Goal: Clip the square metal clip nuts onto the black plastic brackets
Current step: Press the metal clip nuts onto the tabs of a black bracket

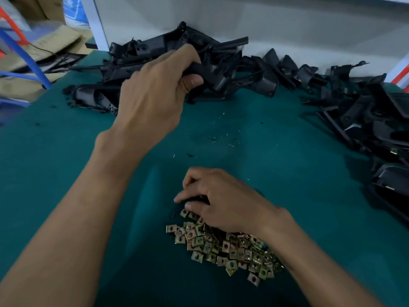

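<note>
Over the far pile my left hand (155, 89) grips a black bracket (212, 76); right hand (219, 202) curls onto the near clip nuts (223, 247), pinch hidden. Yanking could topple brackets.

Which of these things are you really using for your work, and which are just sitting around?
For the job:
- clip nuts, heaped under the right hand
- black bracket, gripped by the left hand
- bracket pile along the right
- green mat they lie on

Just lying about:
- cardboard at far left
- blue frame
- black cable
- white wall behind
</note>
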Action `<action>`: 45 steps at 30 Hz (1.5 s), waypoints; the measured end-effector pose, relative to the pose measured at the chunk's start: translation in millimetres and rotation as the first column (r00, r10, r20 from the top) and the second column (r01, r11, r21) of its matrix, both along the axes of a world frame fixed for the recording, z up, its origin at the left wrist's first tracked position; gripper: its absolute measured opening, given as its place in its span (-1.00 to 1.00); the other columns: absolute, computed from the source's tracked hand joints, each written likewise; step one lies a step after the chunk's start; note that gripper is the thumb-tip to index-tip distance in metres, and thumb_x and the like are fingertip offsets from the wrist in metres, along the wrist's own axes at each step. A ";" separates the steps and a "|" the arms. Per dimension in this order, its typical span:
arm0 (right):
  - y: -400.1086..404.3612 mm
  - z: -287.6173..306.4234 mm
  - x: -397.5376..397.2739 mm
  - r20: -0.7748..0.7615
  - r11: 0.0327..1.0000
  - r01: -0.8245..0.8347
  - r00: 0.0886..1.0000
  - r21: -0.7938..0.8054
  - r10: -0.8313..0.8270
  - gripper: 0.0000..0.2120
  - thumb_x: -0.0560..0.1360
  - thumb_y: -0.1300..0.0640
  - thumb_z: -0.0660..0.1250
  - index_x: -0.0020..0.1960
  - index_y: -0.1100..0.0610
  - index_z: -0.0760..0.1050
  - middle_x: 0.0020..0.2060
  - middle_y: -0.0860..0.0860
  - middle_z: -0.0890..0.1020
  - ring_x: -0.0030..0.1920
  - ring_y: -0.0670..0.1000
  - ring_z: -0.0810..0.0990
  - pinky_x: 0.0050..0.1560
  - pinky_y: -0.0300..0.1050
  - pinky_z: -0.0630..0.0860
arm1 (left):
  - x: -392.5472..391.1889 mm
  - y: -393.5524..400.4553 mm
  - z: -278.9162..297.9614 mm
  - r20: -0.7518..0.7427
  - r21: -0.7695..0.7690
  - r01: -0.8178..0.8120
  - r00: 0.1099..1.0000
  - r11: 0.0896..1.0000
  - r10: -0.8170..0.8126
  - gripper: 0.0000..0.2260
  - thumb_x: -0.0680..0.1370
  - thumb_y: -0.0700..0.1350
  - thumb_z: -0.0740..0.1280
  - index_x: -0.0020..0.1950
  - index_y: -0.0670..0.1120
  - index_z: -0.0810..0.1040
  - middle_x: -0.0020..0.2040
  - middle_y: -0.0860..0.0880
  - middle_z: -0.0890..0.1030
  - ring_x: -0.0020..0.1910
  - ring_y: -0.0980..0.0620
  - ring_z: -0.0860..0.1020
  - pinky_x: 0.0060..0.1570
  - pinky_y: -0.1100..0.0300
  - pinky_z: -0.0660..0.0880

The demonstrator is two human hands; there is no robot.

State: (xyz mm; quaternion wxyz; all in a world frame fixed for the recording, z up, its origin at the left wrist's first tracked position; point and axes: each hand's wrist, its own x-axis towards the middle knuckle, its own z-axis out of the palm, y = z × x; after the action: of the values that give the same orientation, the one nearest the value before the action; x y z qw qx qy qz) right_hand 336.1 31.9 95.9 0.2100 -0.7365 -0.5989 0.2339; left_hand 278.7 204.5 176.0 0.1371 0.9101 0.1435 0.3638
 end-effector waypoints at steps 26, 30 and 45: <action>-41.7 -20.4 77.2 -0.958 0.675 0.702 0.286 0.227 0.025 -0.77 0.43 0.33 0.43 0.08 0.25 0.67 -0.19 0.13 0.67 -0.16 0.01 0.64 -0.13 -0.23 0.58 | 7.5 17.9 -70.6 -0.023 -0.956 0.189 0.718 0.226 -0.696 -0.55 0.54 -0.22 0.42 0.40 -0.02 0.40 -0.13 -0.14 0.64 -0.20 -0.06 0.59 -0.38 0.13 0.48; -38.3 -20.5 78.0 -0.963 0.630 0.743 0.269 0.226 0.029 -0.82 0.43 0.34 0.39 -0.04 0.19 0.72 -0.20 0.09 0.68 -0.16 -0.01 0.63 -0.12 -0.24 0.57 | 14.6 4.9 -88.4 0.237 -0.959 0.280 0.726 -0.037 -0.645 -0.85 0.51 -0.23 0.40 0.06 -0.24 0.57 -0.18 -0.14 0.60 -0.25 0.01 0.57 -0.41 0.21 0.46; -36.1 -22.8 79.2 -0.949 0.737 0.643 0.316 0.208 -0.008 -0.86 0.38 0.36 0.44 -0.07 0.23 0.62 -0.21 0.17 0.67 -0.23 0.07 0.63 -0.19 -0.18 0.58 | 29.1 -7.0 -107.4 0.403 -0.911 0.362 0.677 -0.197 -0.617 -0.81 0.51 -0.20 0.41 0.07 -0.17 0.48 -0.27 0.00 0.42 -0.44 0.11 0.29 -0.54 0.30 0.29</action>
State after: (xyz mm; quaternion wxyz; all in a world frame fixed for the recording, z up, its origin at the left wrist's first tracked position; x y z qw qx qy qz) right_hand 415.3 -4.2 73.1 0.7500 -0.4975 -0.2491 0.3578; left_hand 307.9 197.5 68.7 0.8222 0.5691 -0.0097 -0.0082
